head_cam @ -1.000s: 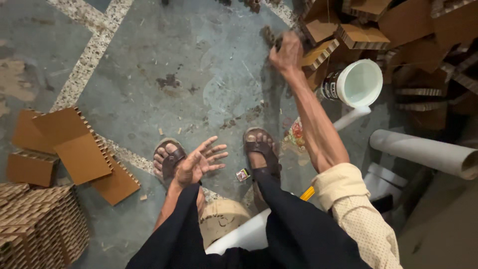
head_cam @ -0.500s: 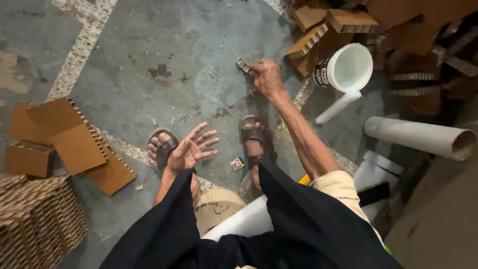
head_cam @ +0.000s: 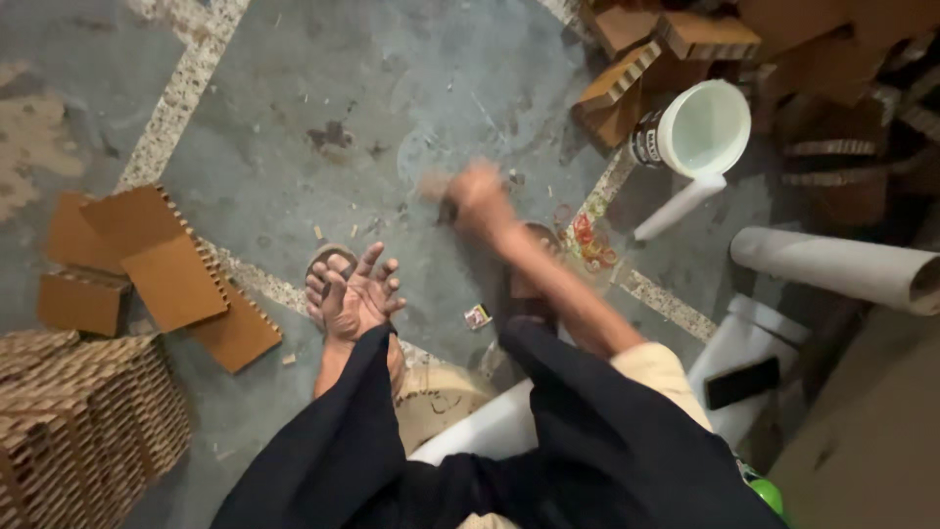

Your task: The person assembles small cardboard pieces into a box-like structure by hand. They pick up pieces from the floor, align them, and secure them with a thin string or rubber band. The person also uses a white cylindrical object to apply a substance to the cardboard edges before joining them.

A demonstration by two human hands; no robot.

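Observation:
My right hand [head_cam: 482,199] is blurred with motion above the concrete floor [head_cam: 323,88], in front of my right foot. It grips a small brown cardboard piece [head_cam: 432,185] that sticks out to its left. Lower down, my left hand [head_cam: 358,292] hovers with fingers spread and empty over my sandalled left foot [head_cam: 323,272]. My dark trouser legs fill the bottom of the view. A heap of corrugated cardboard pieces [head_cam: 685,44] lies at the top right, well beyond the right hand.
A white bucket [head_cam: 700,132] lies on its side by the heap. White tubes [head_cam: 832,264] lie at right, with a dark phone [head_cam: 741,382] on one. Flat notched cardboard pieces [head_cam: 157,260] sit at left, and a honeycomb cardboard block [head_cam: 83,421] at bottom left.
My right hand drew back from the cardboard heap at top right, carrying a small piece leftward and nearer to me. The left hand stayed spread over my foot.

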